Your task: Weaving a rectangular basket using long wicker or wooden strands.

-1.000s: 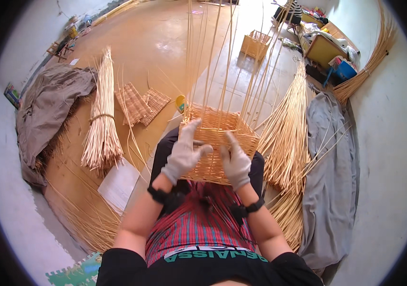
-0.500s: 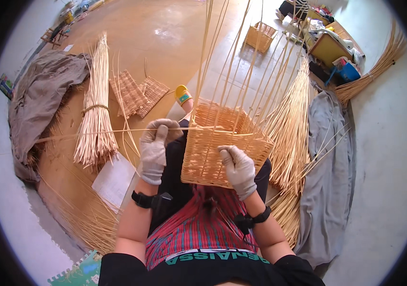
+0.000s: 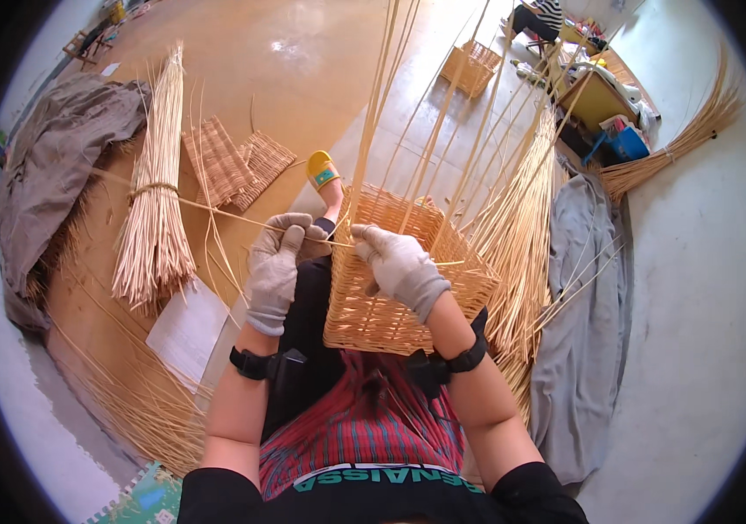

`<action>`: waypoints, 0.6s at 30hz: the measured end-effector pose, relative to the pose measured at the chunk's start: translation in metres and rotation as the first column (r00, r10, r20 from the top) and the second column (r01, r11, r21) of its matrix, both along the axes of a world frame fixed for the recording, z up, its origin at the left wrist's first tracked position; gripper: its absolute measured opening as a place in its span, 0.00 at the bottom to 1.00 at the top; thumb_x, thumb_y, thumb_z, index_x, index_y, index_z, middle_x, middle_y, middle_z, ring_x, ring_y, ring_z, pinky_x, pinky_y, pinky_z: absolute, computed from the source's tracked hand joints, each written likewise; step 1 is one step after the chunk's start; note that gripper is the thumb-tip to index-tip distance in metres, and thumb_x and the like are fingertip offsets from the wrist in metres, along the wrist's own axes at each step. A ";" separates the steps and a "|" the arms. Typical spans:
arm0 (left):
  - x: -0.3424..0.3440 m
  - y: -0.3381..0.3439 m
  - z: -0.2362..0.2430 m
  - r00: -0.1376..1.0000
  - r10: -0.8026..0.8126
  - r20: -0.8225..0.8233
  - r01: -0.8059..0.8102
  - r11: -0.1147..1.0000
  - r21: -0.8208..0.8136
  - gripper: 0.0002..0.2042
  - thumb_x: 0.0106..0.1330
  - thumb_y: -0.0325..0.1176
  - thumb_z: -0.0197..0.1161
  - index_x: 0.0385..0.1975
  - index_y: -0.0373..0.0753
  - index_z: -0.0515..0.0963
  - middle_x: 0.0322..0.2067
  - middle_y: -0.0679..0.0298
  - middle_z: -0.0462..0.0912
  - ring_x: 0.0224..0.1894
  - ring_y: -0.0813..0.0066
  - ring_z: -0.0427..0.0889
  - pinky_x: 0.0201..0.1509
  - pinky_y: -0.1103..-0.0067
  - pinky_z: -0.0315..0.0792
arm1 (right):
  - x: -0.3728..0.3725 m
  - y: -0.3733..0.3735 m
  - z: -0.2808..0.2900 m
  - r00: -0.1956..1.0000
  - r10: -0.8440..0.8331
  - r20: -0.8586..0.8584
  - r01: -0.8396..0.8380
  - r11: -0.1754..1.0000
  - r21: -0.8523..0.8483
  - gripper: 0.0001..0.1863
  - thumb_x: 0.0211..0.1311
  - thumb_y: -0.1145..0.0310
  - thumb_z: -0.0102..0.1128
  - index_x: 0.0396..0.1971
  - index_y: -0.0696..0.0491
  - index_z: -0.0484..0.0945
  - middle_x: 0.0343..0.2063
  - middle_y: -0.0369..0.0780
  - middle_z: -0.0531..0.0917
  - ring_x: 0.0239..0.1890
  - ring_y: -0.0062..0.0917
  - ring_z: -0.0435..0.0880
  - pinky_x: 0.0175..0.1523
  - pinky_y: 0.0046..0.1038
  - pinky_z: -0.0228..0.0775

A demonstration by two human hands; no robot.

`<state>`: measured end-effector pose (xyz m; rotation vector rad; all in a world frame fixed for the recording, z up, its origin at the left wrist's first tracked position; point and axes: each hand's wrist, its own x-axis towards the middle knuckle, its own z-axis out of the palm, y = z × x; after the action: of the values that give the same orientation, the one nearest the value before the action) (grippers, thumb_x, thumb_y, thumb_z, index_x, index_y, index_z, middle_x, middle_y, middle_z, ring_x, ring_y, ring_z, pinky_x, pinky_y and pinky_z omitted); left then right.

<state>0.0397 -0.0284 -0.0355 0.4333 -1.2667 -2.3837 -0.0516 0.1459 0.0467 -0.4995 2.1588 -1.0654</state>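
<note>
A partly woven wicker basket (image 3: 364, 306) rests across my lap, with tall upright stakes (image 3: 378, 96) rising from its far and side edges. My left hand (image 3: 273, 271), in a pale work glove, is closed on a long thin wicker strand (image 3: 224, 212) just left of the basket. That strand stretches away to the left, past a tied bundle. My right hand (image 3: 401, 265), gloved too, is at the basket's left corner, its fingers pinched on the strand near the rim. A short strand end juts out to the right of this hand.
Bundles of wicker rods stand at left (image 3: 153, 236) and right (image 3: 512, 271). Woven panels (image 3: 216, 162) and a white sheet (image 3: 188, 332) lie on the floor. Grey cloths flank both sides. Farther off are another basket (image 3: 470, 68), a blue bin (image 3: 628, 140) and a seated person (image 3: 540, 19).
My right hand has moved left and up from the basket's front rim to its left corner, onto the strand. The strand now slopes more. The whole view has shifted slightly.
</note>
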 end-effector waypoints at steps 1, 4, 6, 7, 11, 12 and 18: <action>0.001 -0.002 -0.002 1.000 -0.027 -0.006 0.027 1.000 0.006 0.08 0.77 0.32 0.58 0.49 0.37 0.77 0.39 0.57 0.87 0.38 0.68 0.89 0.46 0.73 0.86 | 0.000 0.000 0.001 1.000 0.009 -0.013 -0.009 1.000 0.019 0.20 0.73 0.63 0.56 0.61 0.52 0.76 0.37 0.53 0.87 0.34 0.48 0.88 0.43 0.40 0.80; -0.001 -0.004 -0.010 0.999 -0.044 -0.022 0.045 0.998 0.036 0.08 0.77 0.32 0.58 0.48 0.37 0.77 0.39 0.58 0.87 0.38 0.69 0.89 0.45 0.73 0.85 | 0.001 0.003 -0.011 0.999 -0.040 0.007 0.040 0.999 0.024 0.17 0.71 0.64 0.59 0.57 0.52 0.80 0.37 0.51 0.87 0.36 0.44 0.89 0.43 0.37 0.81; -0.008 -0.005 -0.016 0.999 -0.039 -0.037 0.041 0.997 0.058 0.08 0.76 0.32 0.58 0.48 0.37 0.77 0.39 0.58 0.87 0.38 0.69 0.89 0.45 0.73 0.85 | 0.004 -0.001 -0.029 0.888 -0.004 -0.460 -0.027 0.998 -0.060 0.13 0.69 0.65 0.60 0.49 0.52 0.85 0.38 0.50 0.87 0.38 0.42 0.89 0.43 0.36 0.81; -0.017 -0.006 -0.018 0.998 -0.058 -0.003 0.058 0.991 0.122 0.08 0.77 0.31 0.58 0.49 0.37 0.77 0.39 0.58 0.87 0.37 0.70 0.88 0.44 0.74 0.85 | 0.006 -0.002 -0.038 0.870 -0.004 -0.494 -0.059 0.992 -0.112 0.13 0.69 0.65 0.60 0.49 0.52 0.85 0.38 0.50 0.87 0.38 0.42 0.89 0.43 0.36 0.81; -0.047 0.005 -0.032 0.973 -0.175 0.147 0.187 0.980 -0.069 0.07 0.78 0.35 0.57 0.46 0.41 0.77 0.29 0.70 0.80 0.22 0.84 0.74 0.25 0.84 0.69 | 0.010 0.000 -0.054 0.752 -0.094 -0.653 -0.042 0.981 -0.189 0.09 0.65 0.67 0.64 0.40 0.53 0.86 0.36 0.50 0.87 0.39 0.44 0.88 0.44 0.36 0.82; -0.061 0.010 -0.035 0.971 -0.202 0.124 0.205 0.979 -0.012 0.07 0.78 0.37 0.57 0.44 0.42 0.77 0.24 0.74 0.77 0.17 0.89 0.67 0.18 0.87 0.62 | 0.008 0.000 -0.051 0.720 -0.116 -0.684 0.013 0.988 -0.154 0.09 0.66 0.65 0.62 0.43 0.52 0.82 0.36 0.50 0.87 0.39 0.47 0.88 0.42 0.39 0.81; -0.068 0.030 -0.065 0.994 -0.103 0.019 0.095 0.964 0.247 0.08 0.78 0.36 0.57 0.50 0.43 0.76 0.37 0.69 0.83 0.25 0.88 0.75 0.26 0.87 0.71 | 0.019 0.011 -0.025 0.900 -0.140 -0.413 0.156 0.988 0.007 0.14 0.71 0.57 0.59 0.45 0.52 0.77 0.37 0.52 0.86 0.43 0.50 0.85 0.47 0.45 0.77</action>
<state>-0.0284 0.0017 -0.1001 0.4927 -1.0310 -2.6416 -0.0329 0.1571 0.0220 -0.5913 2.6209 -1.0674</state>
